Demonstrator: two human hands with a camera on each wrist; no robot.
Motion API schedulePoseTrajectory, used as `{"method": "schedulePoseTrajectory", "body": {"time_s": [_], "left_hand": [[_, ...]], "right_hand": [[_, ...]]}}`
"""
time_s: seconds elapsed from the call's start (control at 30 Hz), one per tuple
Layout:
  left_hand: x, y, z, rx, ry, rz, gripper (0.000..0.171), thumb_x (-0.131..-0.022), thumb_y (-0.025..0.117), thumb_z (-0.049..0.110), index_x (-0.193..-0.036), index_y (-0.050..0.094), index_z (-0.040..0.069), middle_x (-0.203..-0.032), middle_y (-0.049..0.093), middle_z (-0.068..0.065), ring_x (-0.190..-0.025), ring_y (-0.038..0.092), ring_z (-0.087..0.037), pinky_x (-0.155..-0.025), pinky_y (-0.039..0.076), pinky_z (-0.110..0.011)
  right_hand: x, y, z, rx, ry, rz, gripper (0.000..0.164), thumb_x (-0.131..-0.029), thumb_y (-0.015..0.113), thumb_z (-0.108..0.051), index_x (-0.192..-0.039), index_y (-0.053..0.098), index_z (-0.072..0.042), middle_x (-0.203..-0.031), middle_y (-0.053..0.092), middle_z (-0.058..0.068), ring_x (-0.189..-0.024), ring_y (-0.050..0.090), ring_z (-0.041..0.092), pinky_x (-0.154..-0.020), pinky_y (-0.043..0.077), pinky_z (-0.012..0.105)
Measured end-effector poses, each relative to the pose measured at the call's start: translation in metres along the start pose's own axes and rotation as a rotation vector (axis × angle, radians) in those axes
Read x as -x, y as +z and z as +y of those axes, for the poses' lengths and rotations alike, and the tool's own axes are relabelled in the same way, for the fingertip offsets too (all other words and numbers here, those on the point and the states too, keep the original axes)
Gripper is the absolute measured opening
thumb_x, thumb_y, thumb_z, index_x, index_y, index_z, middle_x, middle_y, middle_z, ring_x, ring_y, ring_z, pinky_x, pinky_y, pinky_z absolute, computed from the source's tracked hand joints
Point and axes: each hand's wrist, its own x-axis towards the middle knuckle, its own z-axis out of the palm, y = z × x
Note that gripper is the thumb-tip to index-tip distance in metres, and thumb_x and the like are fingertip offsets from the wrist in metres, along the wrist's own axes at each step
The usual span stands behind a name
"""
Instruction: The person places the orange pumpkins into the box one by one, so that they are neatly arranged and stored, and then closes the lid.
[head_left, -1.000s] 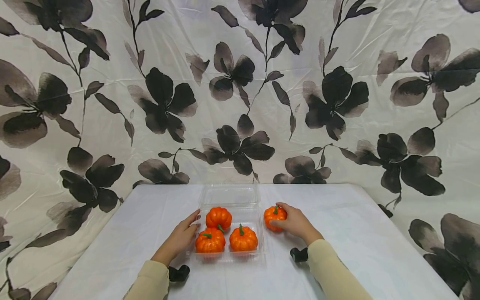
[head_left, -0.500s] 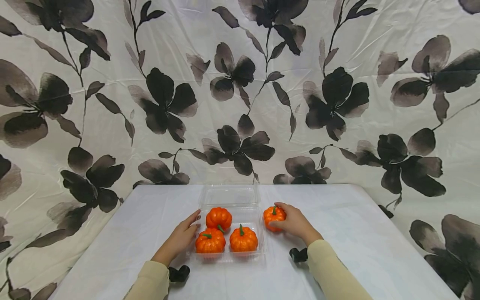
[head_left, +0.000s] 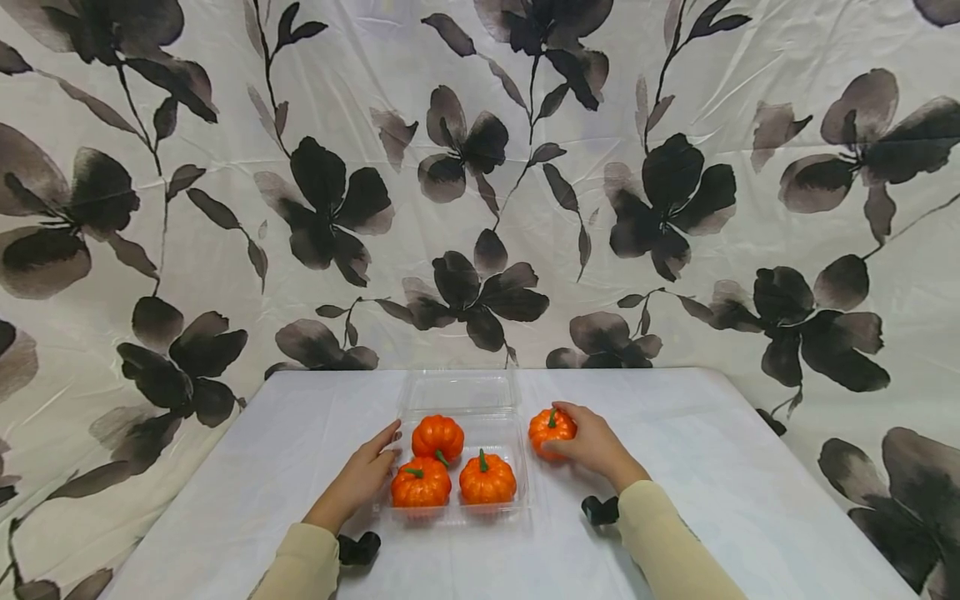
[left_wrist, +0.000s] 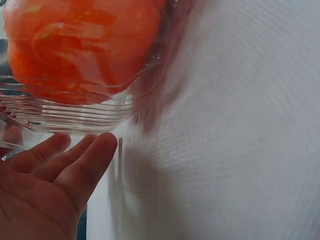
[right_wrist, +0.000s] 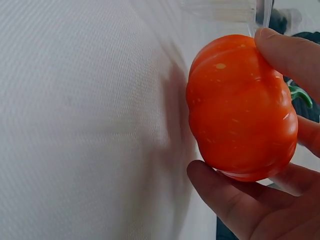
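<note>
My right hand (head_left: pixel 595 444) grips a small orange toy pumpkin (head_left: pixel 551 432) with a green stem, just right of a clear plastic clamshell box (head_left: pixel 522 467). In the right wrist view, thumb and fingers sit on opposite sides of this pumpkin (right_wrist: pixel 242 110), close to the white cloth. Three similar pumpkins are in the box: one at the back left (head_left: pixel 437 437), one at the front left (head_left: pixel 420 483), one at the front right (head_left: pixel 487 478). My left hand (head_left: pixel 360 475) rests against the box's left side, its fingers (left_wrist: pixel 87 167) extended to the ribbed wall.
The box's clear lid (head_left: pixel 461 389) lies folded back toward the far table edge. A white cloth covers the table (head_left: pixel 660 417). Behind it hangs a floral curtain (head_left: pixel 570 308). Each wrist carries a black camera, on the left (head_left: pixel 358 548) and right (head_left: pixel 600 510).
The right hand and its pumpkin shifted slightly left, then slightly back to the right. The left hand, the box and the pumpkins in it stayed in place.
</note>
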Motion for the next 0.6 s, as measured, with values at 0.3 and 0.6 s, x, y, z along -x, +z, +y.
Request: {"method": "schedulePoseTrajectory", "body": {"time_s": [0.3,0.6], "left_hand": [[0.0014,-0.0009,0.0024,-0.003,-0.002,-0.005,0.056,-0.097,0.039,0.012,-0.153,0.030,0.011,-0.148,0.045,-0.019,-0.121,0.058,-0.031,-0.104,0.045,-0.052],[0.0020,-0.0011,0.0035,-0.003,0.006,-0.005,0.056,-0.097,0.038,0.011,-0.153,0.030,0.011,-0.148,0.045,-0.020,-0.124,0.056,-0.034,-0.106,0.042,-0.054]], "right_hand": [[0.0012,-0.0045,0.0010,-0.033,-0.021,0.027,0.076,-0.074,0.080,-0.037,-0.141,0.049,-0.020,-0.142,0.051,0.011,-0.127,0.051,0.033,-0.107,0.040,0.056],[0.0030,-0.0077,-0.0031,-0.061,-0.047,0.049,0.076,-0.075,0.081,-0.034,-0.142,0.047,-0.023,-0.145,0.048,0.009,-0.129,0.049,0.033,-0.108,0.040,0.056]]}}
